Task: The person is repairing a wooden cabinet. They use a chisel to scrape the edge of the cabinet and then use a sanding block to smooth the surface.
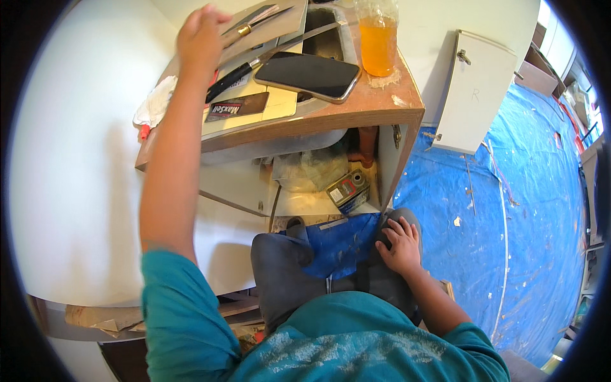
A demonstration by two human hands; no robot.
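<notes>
My left hand (198, 38) is raised over the far left of the worktop, beside a wooden-handled tool with a brass ferrule (244, 29). Its fingers are blurred and mostly turned out of sight, so any grip is hidden. My right hand (401, 247) lies on my right knee, fingers spread, holding nothing. Below my left hand, a long-bladed knife with a black handle (230, 81) lies across the worktop. A dark smartphone (309, 75) lies to its right, and a dark printed card or packet (237, 107) is closer to me.
A bottle of orange liquid (378, 48) stands by the sink basin (326, 32). White cloth (158, 102) bunches at the worktop's left edge. A small box (349, 191) sits inside the open cabinet. One loose door panel (474, 92) leans on the wall; blue sheeting (458, 191) covers the floor.
</notes>
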